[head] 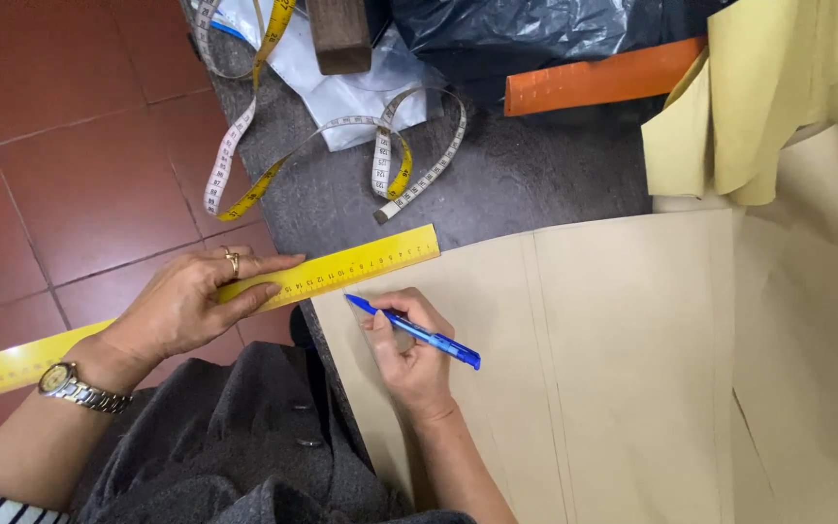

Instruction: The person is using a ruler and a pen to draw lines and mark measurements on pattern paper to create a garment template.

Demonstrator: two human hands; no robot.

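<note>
1. Lying slantwise across the table edge, the ruler (196, 315) is a long flat yellow strip with dark marks along one side; its far end rests on the tan paper (623, 369) and its near end juts out over the red tiled floor (60, 146).
2. The pen (417, 332) is blue with a clear middle; its tip points at the paper's corner, just below the ruler's edge.
3. The paper is a large tan sheet with thin straight lines drawn along it, spread over the grey table (516, 175).
4. The left hand (191, 306) lies palm down on the ruler, fingers stretched flat along it and pressing it down, not curled around it. A ring sits on one finger and a metal watch (75, 386) on the wrist.
5. The right hand (414, 359) rests on the paper, its fingers pinched together around the pen, wrist bent toward the ruler.
6. A tape measure (390, 155) coils loosely on the table beyond the ruler, partly over a white bag (341, 87).
7. An orange ruler (603, 78) and folded yellow paper (758, 97) lie at the table's far side.
</note>
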